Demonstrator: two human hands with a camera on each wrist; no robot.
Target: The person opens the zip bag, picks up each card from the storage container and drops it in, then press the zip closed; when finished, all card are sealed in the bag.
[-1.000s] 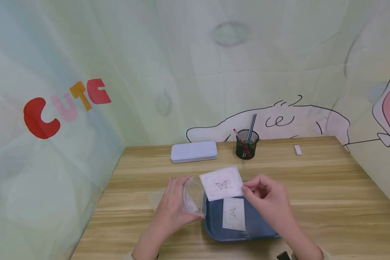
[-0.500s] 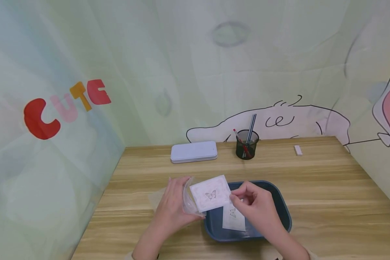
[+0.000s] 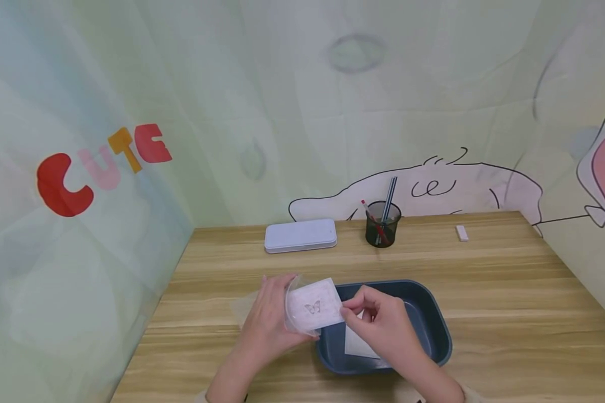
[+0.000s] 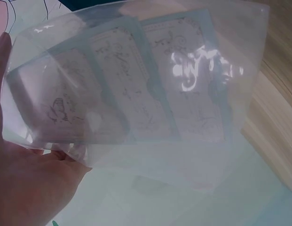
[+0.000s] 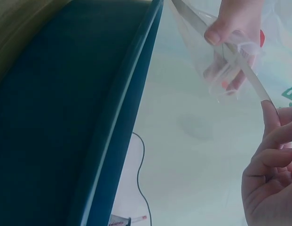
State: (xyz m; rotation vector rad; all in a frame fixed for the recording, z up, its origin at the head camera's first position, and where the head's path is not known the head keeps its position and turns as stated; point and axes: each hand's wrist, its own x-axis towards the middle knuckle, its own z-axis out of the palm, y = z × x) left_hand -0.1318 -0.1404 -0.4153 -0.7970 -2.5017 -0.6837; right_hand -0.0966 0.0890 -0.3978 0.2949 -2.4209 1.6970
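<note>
Change: since a second ago the right hand point(image 3: 380, 322) has carried the butterfly card point(image 3: 314, 305) leftward and nearer, from above the tray's far edge into the mouth of the clear plastic bag point(image 3: 297, 311); the left hand point(image 3: 267, 319) has stayed put.
Head view, left hand: fingers curled round the bag's left side, holding its mouth open toward the right, just left of the dark blue tray point(image 3: 431, 322).
Head view, right hand: thumb and fingertips pinch the card's right edge; the hand hangs over the tray's left half.
Head view, card: partly inside the bag, butterfly print facing up.
Head view, tray: a second white card point(image 3: 358, 344) lies in it, mostly under the right hand.
Head view, far side: white tin case point(image 3: 300, 235), mesh pen cup point(image 3: 382, 223), small white eraser point(image 3: 462, 233) on the wooden table point(image 3: 509, 291).
Left wrist view: palm point(image 4: 28, 183) under the bag point(image 4: 136, 94); printed cards show blurred through the film.
Right wrist view: curled fingers point(image 5: 270, 174) at the card's thin edge point(image 5: 221, 49); tray wall point(image 5: 122, 122) to the left.
</note>
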